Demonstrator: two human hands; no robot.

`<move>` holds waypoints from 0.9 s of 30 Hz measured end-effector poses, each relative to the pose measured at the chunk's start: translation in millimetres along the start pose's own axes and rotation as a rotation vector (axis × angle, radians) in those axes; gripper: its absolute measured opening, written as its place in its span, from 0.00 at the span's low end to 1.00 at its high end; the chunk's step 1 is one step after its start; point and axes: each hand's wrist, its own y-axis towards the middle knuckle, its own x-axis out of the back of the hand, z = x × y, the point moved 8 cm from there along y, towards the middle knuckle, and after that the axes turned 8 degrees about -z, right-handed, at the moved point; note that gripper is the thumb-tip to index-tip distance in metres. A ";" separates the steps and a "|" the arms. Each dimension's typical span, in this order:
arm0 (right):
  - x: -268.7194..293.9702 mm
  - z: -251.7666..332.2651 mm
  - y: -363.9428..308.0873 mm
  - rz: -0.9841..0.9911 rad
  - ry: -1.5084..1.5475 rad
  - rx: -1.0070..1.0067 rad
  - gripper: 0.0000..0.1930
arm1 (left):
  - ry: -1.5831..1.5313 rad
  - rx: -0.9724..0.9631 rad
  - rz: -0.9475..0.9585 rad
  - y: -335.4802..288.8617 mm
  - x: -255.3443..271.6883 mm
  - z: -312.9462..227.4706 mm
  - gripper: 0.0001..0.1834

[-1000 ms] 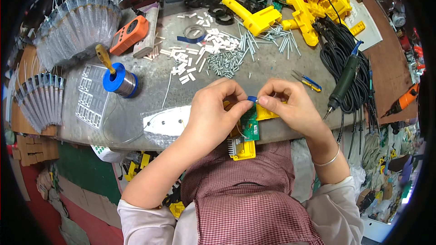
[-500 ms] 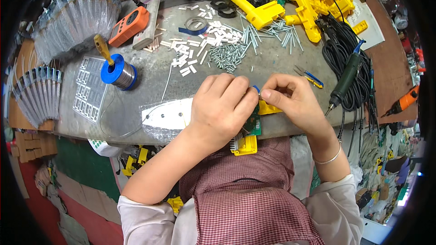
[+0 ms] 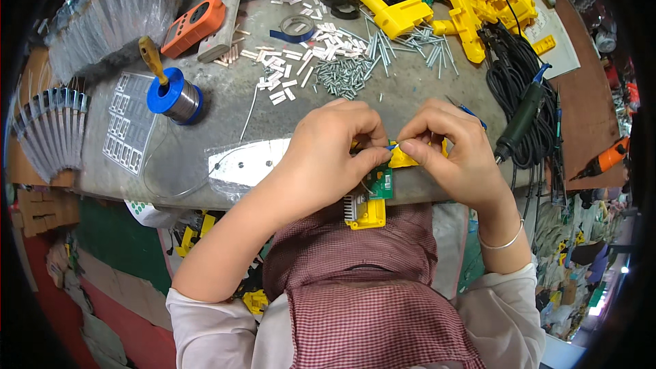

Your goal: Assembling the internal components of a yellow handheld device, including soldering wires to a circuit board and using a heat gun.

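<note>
Over the near edge of the table, my left hand [image 3: 336, 142] and my right hand [image 3: 447, 152] face each other with pinched fingers. A short blue wire [image 3: 393, 147] runs between the two fingertips, and both hands grip it. Below them lies a green circuit board [image 3: 380, 183], partly covered by my left hand. The board sits with a yellow plastic housing [image 3: 370, 216] that hangs over the edge above my apron; a grey finned metal piece [image 3: 350, 209] is beside it. Another yellow part [image 3: 402, 158] shows behind my right fingers.
White sleeves [image 3: 277, 82] and small screws [image 3: 342, 79] lie in heaps beyond my hands. A blue solder spool [image 3: 175, 96] and orange meter [image 3: 195, 25] stand left. Yellow housings [image 3: 396, 14] lie behind; a dark green soldering iron [image 3: 523, 119] rests right on black cables.
The blue wire now shows stretched between my fingertips. My right hand has turned slightly and covers more of the tweezers and cutter behind it. The view has shifted a little.
</note>
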 end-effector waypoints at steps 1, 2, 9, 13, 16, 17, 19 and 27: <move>-0.3 -0.3 -0.1 0.012 0.001 0.001 0.04 | -0.008 0.050 0.058 2.3 -2.2 2.3 0.09; -0.9 -0.7 -0.4 0.024 0.002 0.002 0.04 | -0.014 0.051 0.058 4.3 -1.8 0.7 0.09; -1.9 -10.5 1.4 0.048 0.034 -0.077 0.05 | 0.095 -0.070 -0.022 -2.7 -4.6 -8.3 0.12; -2.7 -17.1 0.9 0.051 0.068 -0.137 0.05 | 0.171 -0.172 -0.151 -4.9 -0.6 -15.2 0.11; -2.1 -14.1 -0.3 0.044 0.077 -0.108 0.05 | 0.049 -0.062 -0.127 -5.0 0.2 -5.9 0.08; -2.3 -13.0 -0.7 0.048 0.072 -0.102 0.04 | -0.015 0.001 -0.098 -4.8 -0.9 -1.4 0.07; -2.2 -9.9 -0.8 0.051 0.071 -0.072 0.04 | -0.011 -0.014 -0.088 -3.1 0.0 -4.4 0.07; 3.2 -2.7 -1.2 0.024 -0.058 0.114 0.05 | 0.104 -0.215 -0.159 -0.4 -1.2 -18.0 0.07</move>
